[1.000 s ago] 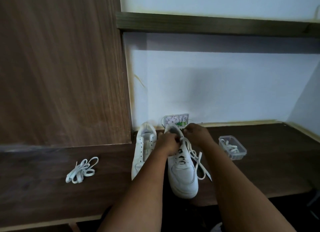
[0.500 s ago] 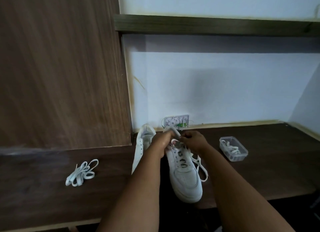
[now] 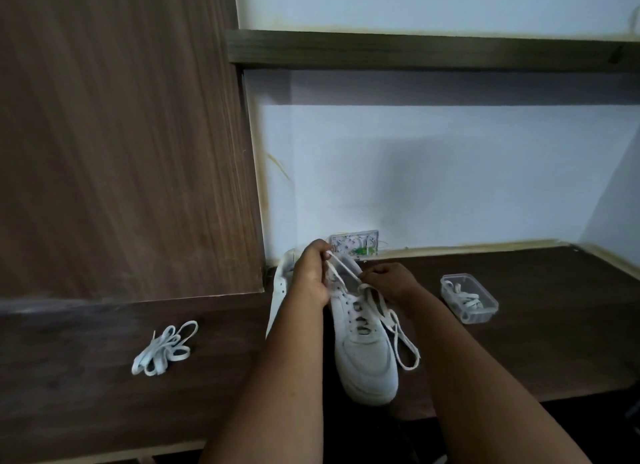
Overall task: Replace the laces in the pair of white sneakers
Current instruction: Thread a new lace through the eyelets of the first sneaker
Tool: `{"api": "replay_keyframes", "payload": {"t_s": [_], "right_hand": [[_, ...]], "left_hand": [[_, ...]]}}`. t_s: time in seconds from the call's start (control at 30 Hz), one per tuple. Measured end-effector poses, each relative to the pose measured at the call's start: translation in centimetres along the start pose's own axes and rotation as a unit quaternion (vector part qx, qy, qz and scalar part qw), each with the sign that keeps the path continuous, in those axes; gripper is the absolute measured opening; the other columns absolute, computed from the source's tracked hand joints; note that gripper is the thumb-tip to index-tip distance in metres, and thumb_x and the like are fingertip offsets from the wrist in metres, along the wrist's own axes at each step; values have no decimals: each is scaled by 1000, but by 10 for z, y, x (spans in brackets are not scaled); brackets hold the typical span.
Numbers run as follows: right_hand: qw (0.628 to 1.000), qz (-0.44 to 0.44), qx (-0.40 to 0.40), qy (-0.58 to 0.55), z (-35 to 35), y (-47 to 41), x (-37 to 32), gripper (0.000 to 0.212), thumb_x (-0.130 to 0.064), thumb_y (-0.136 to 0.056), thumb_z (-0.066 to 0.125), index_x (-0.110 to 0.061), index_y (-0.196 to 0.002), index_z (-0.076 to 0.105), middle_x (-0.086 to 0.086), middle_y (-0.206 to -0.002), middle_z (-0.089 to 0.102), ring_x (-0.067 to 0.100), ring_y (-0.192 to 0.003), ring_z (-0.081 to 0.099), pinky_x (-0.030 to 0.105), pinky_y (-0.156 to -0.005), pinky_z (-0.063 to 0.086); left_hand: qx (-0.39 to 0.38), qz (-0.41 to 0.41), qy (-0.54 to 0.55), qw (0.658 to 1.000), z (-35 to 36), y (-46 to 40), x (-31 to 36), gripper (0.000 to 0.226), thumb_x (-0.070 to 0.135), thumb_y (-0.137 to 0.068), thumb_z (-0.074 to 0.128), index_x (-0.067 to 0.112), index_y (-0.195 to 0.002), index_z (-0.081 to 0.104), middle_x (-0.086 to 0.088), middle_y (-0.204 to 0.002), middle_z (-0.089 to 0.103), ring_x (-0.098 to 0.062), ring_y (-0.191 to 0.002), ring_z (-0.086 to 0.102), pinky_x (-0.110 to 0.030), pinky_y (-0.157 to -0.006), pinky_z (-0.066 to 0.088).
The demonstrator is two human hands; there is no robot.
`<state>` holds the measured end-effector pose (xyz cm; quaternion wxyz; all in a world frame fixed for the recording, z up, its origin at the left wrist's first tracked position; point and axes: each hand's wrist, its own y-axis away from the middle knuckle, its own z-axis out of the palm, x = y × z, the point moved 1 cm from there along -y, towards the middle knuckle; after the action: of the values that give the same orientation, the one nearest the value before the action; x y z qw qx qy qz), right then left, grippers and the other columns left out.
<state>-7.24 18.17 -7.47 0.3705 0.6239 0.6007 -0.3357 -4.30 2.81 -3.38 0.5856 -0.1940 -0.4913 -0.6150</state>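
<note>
Left hand (image 3: pixel 311 278): raised over the collar of the near white leather sneaker (image 3: pixel 362 339), fingers curled, grip closed on one end of the flat white lace (image 3: pixel 341 264), which runs taut from the fingertips down to the right hand. Forearm reaches in from bottom centre, wrist bent slightly inward.

Right hand (image 3: pixel 389 280): lower, at the sneaker's upper eyelets, knuckles up, fingers curled; grip pinches the same lace where it meets the tongue. The lace's slack loops hang off the shoe's right side onto the dark wooden bench (image 3: pixel 554 342).

Sneaker lies toe toward the viewer, toe overhanging the bench's front edge. Second white sneaker (image 3: pixel 280 290) stands just beside it on the left, mostly hidden by the left forearm.

Loose bundle of white laces (image 3: pixel 164 349) lies well to the left on the bench. Clear plastic tub (image 3: pixel 469 299) holding another lace sits to the right.
</note>
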Motion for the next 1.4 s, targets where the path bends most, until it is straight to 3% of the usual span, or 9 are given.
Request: {"api": "replay_keyframes", "payload": {"t_s": [0.1,0.23,0.37,0.57,0.77,0.97,1.13,1.3,1.4], "right_hand": [[1000,-1,4,16,4,0,-1,20,-29,-84,67,-13,-91,76,12,-84,73,22,-73,65,31,-69,52],[1000,5,6,-1,6,0,0,20,-32,-84,68,-14,-89,76,13,-81,72,19,-67,62,28,-61,48],[1000,-5,8,-1,4,-2,2,17,-28,-84,68,-14,-89,77,13,-84,73,25,-74,67,34,-67,53],[1000,-7,5,1,4,-1,1,19,-24,-86,65,-12,-96,76,13,-90,73,23,-78,66,32,-72,53],[1000,7,-5,-13,0,-2,2,19,-20,-87,66,-4,-91,76,23,-81,71,28,-64,63,40,-68,55],[1000,2,-2,25,1,0,-3,19,-24,-87,66,-9,-94,75,18,-85,72,19,-60,60,28,-59,50],[999,-1,0,36,3,1,-2,22,-26,-88,64,-10,-95,76,16,-82,73,20,-63,62,32,-61,51],[999,-12,3,43,4,0,-2,20,-27,-86,64,-16,-97,77,9,-89,74,23,-77,69,34,-73,56],[999,-9,3,35,1,2,-2,19,-23,-86,64,-12,-96,76,15,-83,73,23,-60,64,31,-60,53]], "left_hand": [[70,85,-280,954,-4,-2,-2,27,35,-83,62,13,-67,61,-3,-75,64,-15,-60,58,-21,-53,42],[100,297,-712,628,5,-6,-3,29,41,-87,58,23,-109,66,-2,-125,51,-26,-121,36,-39,-94,36],[-14,317,-738,596,10,-12,-19,19,38,-91,60,32,-105,70,3,-127,49,-24,-120,32,-42,-94,27],[-37,285,-756,588,6,-22,-24,22,31,-95,52,24,-111,65,-1,-132,44,-26,-123,32,-43,-96,30],[-43,129,-8,991,8,1,31,24,17,-100,43,14,-88,64,-6,-104,64,-11,-89,62,-26,-76,50],[-58,67,-279,956,-18,1,42,29,33,-95,48,8,-91,62,-9,-81,71,-22,-67,64,-28,-64,42],[106,212,-750,618,-5,-4,3,43,53,-88,58,24,-120,61,-5,-129,54,-28,-125,43,-43,-96,36],[-24,246,-759,602,4,-16,-29,25,37,-94,53,39,-114,67,-2,-133,49,-31,-128,34,-42,-97,35],[-13,207,-517,831,6,-13,-22,23,31,-93,51,35,-85,72,-1,-119,63,-31,-116,52,-39,-95,45]]}}
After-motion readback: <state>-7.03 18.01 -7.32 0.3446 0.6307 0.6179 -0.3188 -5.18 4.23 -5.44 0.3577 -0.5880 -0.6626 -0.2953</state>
